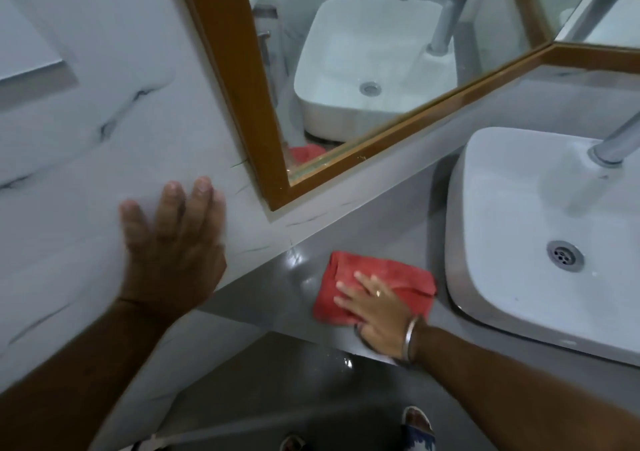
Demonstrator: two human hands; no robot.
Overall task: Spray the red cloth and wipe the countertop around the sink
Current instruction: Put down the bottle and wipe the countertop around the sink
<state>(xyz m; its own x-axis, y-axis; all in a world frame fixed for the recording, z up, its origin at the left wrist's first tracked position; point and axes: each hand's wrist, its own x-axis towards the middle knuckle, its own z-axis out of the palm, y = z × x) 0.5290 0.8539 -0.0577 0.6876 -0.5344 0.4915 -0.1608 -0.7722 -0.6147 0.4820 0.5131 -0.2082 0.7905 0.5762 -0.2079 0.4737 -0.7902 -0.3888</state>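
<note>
A folded red cloth (384, 279) lies flat on the grey countertop (277, 298), just left of the white basin sink (540, 242). My right hand (377, 312) presses down on the cloth's near part, fingers spread flat over it. My left hand (173, 242) rests open against the white marbled wall (86, 159) to the left, fingers apart, holding nothing. No spray bottle is in view.
A wood-framed mirror (346, 69) hangs above the counter and reflects the basin and cloth. A chrome tap (616, 145) stands at the basin's far side. The counter's front edge runs below my right wrist, with the dark floor (294, 391) and my feet beneath.
</note>
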